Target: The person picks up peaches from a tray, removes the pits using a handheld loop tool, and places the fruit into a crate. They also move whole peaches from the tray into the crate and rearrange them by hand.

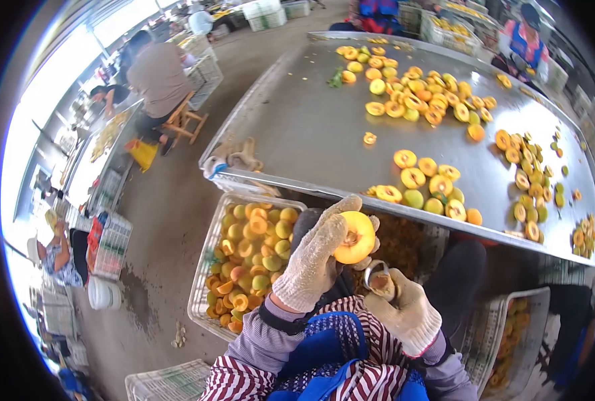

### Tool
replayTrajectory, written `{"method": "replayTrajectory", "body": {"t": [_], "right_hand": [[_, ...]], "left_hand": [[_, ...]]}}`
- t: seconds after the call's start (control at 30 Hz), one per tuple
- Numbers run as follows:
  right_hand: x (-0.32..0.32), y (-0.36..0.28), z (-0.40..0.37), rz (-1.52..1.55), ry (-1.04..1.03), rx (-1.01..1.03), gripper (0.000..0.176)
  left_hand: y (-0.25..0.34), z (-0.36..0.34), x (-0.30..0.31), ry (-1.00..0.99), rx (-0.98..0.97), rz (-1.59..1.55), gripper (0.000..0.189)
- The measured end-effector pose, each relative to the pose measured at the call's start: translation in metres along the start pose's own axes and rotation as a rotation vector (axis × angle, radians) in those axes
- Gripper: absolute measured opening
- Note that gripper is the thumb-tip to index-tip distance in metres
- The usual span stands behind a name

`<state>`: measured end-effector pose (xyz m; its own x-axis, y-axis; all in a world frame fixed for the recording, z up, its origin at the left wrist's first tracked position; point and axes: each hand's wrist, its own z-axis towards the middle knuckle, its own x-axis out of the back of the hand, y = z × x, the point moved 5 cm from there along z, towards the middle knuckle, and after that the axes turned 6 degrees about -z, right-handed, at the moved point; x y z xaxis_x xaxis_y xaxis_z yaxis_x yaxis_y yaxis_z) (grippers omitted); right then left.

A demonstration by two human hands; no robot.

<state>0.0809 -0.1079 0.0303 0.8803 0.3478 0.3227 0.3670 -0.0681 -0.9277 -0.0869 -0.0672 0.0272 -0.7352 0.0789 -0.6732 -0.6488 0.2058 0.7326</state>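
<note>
My left hand, in a pale knitted glove, grips a yellow peach half with its cut face and hollow turned up toward me. Just below and to the right, my right hand, gloved too, is closed around a small pitting tool with a curved metal loop. Brownish matter shows inside the loop, close beneath the fruit. A white crate of whole and halved peaches stands left of my knees. Beneath the hands, partly hidden, a container of brown scraps sits between my legs.
A metal table ahead bears peach halves in several groups. Gloves lie on its left corner. Another peach crate is at right, an upturned-looking crate at lower left. Other people sit working around the hall.
</note>
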Motion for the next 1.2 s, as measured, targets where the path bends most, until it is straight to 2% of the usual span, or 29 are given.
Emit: {"method": "replayTrajectory", "body": {"t": [0.07, 0.2, 0.33, 0.47, 0.53, 0.6, 0.67, 0.73, 0.77, 0.8, 0.87, 0.9, 0.93, 1.0, 1.03, 1.1, 1.2], "right_hand": [[0.008, -0.001, -0.002, -0.075, 0.065, 0.054, 0.026], [0.021, 0.003, -0.006, -0.103, 0.181, 0.082, 0.027], [0.029, 0.011, -0.005, -0.104, 0.211, 0.051, 0.029], [0.034, 0.016, -0.004, -0.129, 0.178, 0.023, 0.026], [0.035, 0.011, -0.003, -0.197, 0.135, 0.123, 0.022], [0.030, 0.020, -0.003, -0.163, 0.102, 0.131, 0.020], [0.030, 0.022, -0.001, -0.131, 0.071, 0.138, 0.019], [0.026, 0.027, 0.001, 0.157, -0.076, -0.094, 0.022], [0.025, 0.027, 0.003, 0.282, -0.059, -0.167, 0.025], [0.028, 0.025, 0.004, 0.279, -0.054, -0.173, 0.025], [0.020, 0.027, -0.002, 0.462, -0.229, -0.370, 0.029], [0.018, 0.024, -0.002, 0.521, -0.224, -0.378, 0.028], [0.019, 0.024, -0.001, 0.523, -0.222, -0.377, 0.028], [0.022, 0.024, 0.000, 0.546, -0.195, -0.373, 0.028], [0.022, 0.023, 0.000, 0.548, -0.192, -0.373, 0.028], [0.025, 0.019, 0.000, 0.621, -0.127, -0.396, 0.029], [0.027, 0.023, 0.002, 0.616, -0.073, -0.365, 0.030]], "left_hand": [[-0.017, 0.007, -0.011, -0.063, -0.003, -0.104, 0.058], [-0.033, 0.014, -0.021, -0.076, -0.040, 0.059, 0.063], [-0.042, 0.016, -0.036, -0.044, -0.031, 0.162, 0.066], [-0.051, 0.019, -0.041, -0.002, -0.023, 0.137, 0.061], [-0.051, 0.021, -0.045, 0.000, -0.040, 0.152, 0.060], [-0.052, 0.021, -0.049, 0.006, -0.060, 0.167, 0.059], [-0.047, 0.021, -0.057, -0.036, -0.217, 0.267, 0.056], [-0.051, 0.022, -0.061, -0.012, -0.278, 0.302, 0.055], [-0.050, 0.022, -0.063, 0.013, -0.347, 0.334, 0.054], [-0.044, 0.024, -0.065, 0.011, -0.343, 0.328, 0.054], [-0.035, 0.029, -0.071, -0.012, -0.031, 0.361, 0.062], [-0.034, 0.030, -0.073, 0.044, 0.086, 0.294, 0.061], [-0.037, 0.031, -0.071, 0.042, 0.088, 0.296, 0.061], [-0.037, 0.033, -0.073, -0.040, -0.098, 0.318, 0.055], [-0.038, 0.034, -0.075, -0.043, -0.096, 0.318, 0.055], [-0.042, 0.036, -0.074, 0.013, -0.033, 0.088, 0.057], [-0.048, 0.037, -0.072, 0.001, -0.097, 0.079, 0.057]]}}
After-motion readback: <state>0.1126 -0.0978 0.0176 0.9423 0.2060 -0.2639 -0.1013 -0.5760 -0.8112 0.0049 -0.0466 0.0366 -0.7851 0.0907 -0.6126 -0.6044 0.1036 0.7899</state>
